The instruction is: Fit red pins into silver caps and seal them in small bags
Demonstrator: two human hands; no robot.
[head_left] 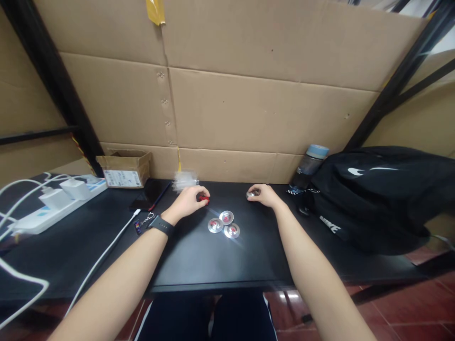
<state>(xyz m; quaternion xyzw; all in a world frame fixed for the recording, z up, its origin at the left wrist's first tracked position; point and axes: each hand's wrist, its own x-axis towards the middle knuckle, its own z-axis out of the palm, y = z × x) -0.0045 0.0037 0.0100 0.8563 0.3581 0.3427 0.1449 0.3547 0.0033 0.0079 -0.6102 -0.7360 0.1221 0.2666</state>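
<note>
My left hand (187, 201) is low over the black table, its fingers closed around a small red object (204, 200) whose kind I cannot make out. To the right, my right hand (266, 195) pinches a small round silver piece (250, 193), partly covered by the fingers. Between the hands and nearer to me lie three shiny silver discs with red in their middles: a left disc (214, 226), a far disc (226, 218) and a near disc (232, 231). They lie close together, and neither hand touches them.
Clear plastic pieces (185, 180) lie behind my left hand, by a dark phone (148, 195) and an open cardboard box (124, 173). Farther left is a white power strip (33, 222) with cables. A bottle (308, 166) and a black bag (369, 199) stand right. Cardboard walls the back.
</note>
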